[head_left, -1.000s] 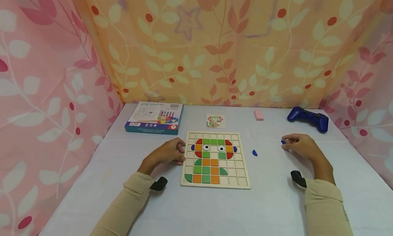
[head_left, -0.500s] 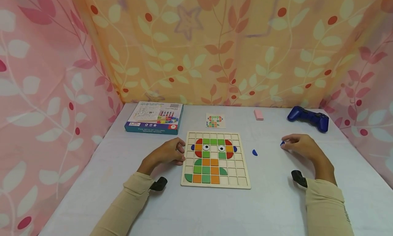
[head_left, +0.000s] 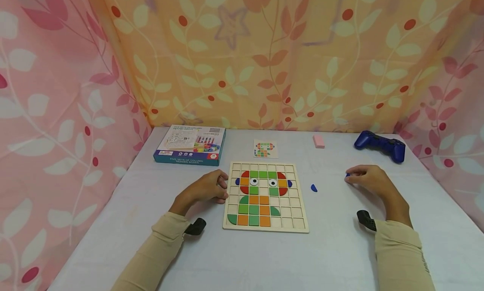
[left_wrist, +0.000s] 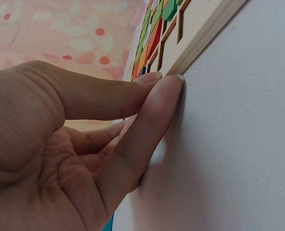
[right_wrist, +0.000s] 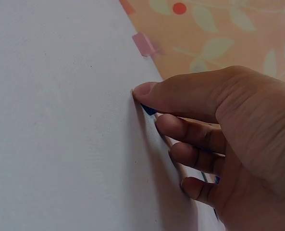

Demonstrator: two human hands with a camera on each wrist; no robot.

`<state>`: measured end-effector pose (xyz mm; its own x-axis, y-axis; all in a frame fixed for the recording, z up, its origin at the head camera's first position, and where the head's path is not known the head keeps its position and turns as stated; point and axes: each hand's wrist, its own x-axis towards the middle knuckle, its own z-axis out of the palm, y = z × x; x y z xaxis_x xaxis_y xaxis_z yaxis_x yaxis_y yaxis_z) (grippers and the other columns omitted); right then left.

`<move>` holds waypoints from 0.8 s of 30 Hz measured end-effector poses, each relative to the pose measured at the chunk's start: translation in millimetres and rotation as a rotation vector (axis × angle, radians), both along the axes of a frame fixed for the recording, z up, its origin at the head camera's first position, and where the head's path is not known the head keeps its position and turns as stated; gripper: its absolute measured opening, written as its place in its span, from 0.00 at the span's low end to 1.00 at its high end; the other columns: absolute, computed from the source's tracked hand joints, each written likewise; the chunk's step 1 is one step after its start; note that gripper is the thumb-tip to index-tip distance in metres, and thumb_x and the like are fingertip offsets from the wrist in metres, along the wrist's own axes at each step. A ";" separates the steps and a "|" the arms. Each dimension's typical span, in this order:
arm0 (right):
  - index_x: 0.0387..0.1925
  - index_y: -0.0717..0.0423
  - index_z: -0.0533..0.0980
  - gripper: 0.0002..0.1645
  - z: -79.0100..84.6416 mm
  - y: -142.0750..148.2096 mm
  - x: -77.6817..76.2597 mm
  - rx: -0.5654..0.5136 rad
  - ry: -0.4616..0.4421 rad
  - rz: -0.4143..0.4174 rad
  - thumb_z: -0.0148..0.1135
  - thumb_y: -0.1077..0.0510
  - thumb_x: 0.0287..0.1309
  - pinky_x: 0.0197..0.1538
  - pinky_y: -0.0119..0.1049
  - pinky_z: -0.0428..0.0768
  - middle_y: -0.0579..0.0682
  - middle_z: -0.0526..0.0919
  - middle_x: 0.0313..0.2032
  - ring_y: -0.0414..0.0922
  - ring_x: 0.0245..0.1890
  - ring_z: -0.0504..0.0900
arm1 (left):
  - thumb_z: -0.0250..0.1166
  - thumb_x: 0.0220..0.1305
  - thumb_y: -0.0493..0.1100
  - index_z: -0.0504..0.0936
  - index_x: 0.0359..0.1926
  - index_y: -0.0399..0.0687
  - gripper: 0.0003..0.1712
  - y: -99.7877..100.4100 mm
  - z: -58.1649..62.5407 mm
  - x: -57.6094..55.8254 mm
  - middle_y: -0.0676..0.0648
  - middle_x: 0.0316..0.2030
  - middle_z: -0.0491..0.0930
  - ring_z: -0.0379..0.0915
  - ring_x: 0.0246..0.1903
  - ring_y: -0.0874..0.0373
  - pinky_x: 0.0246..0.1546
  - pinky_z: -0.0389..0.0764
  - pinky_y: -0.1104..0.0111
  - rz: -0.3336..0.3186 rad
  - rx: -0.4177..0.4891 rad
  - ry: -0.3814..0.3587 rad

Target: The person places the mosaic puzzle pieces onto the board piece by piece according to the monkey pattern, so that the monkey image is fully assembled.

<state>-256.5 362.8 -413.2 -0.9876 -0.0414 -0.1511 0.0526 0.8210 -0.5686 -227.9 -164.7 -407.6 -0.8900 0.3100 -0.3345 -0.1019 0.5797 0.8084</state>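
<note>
My right hand (head_left: 371, 179) pinches a small blue half-round tile (right_wrist: 148, 110) between thumb and fingertips, low over the white cloth; the fingers cover most of it. Left of that hand a second blue half-round tile (head_left: 314, 188) lies loose. A wooden grid board (head_left: 297, 213) sits in front, with red, orange, green and blue tiles and two eye tiles making a figure in its cells. At its left edge my left hand (head_left: 204, 186) rests with loosely bent fingers, and its fingertips (left_wrist: 173, 84) touch the side of the frame.
Behind the board lies a picture card (head_left: 266, 149) with a similar figure. A boxed set (head_left: 189, 146) stands at the back left. Toward the back right are a pink block (head_left: 319, 142) and a blue game controller (head_left: 379, 146). Patterned curtains (head_left: 272, 59) surround the table.
My right hand turns the blue tile slightly in its fingertips, so less of it shows in the head view. The left hand and the board keep their places.
</note>
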 end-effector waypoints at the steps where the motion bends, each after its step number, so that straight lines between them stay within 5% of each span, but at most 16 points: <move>1: 0.59 0.64 0.82 0.31 0.2 -0.6 0.1 -0.001 0.000 -0.003 0.70 0.44 0.67 0.62 0.66 0.72 0.63 0.83 0.52 0.60 0.53 0.75 | 0.72 0.65 0.32 0.71 0.69 0.37 0.33 -0.1 0.2 0.1 0.40 0.49 0.77 0.81 0.37 0.54 0.41 0.88 0.69 0.000 0.001 0.000; 8: 0.59 0.65 0.82 0.30 0.0 -7.6 -2.2 0.005 0.023 0.022 0.70 0.46 0.68 0.61 0.64 0.74 0.64 0.85 0.51 0.59 0.52 0.78 | 0.72 0.64 0.32 0.71 0.69 0.37 0.34 0.4 0.3 0.3 0.40 0.49 0.77 0.81 0.37 0.54 0.41 0.89 0.69 0.006 0.014 -0.007; 16: 0.60 0.61 0.83 0.29 7.4 -34.6 -6.4 -0.020 0.057 0.102 0.72 0.46 0.67 0.51 0.40 0.78 0.58 0.87 0.50 0.53 0.49 0.80 | 0.72 0.65 0.32 0.71 0.69 0.38 0.33 0.8 0.7 1.2 0.40 0.49 0.77 0.81 0.36 0.54 0.41 0.89 0.69 0.013 0.003 -0.011; 24: 0.61 0.59 0.83 0.28 12.6 -71.8 -9.3 -0.076 0.056 0.139 0.72 0.48 0.66 0.53 0.41 0.78 0.58 0.85 0.53 0.54 0.53 0.78 | 0.72 0.65 0.32 0.71 0.69 0.38 0.33 1.0 2.6 1.1 0.40 0.50 0.77 0.82 0.38 0.54 0.41 0.89 0.69 0.012 0.014 -0.019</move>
<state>-265.8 291.0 -400.6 -0.9784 -0.1873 -0.0873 -0.0918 0.7727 -0.6281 -226.8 -163.7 -405.0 -0.8875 0.3035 -0.3468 -0.1241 0.5674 0.8141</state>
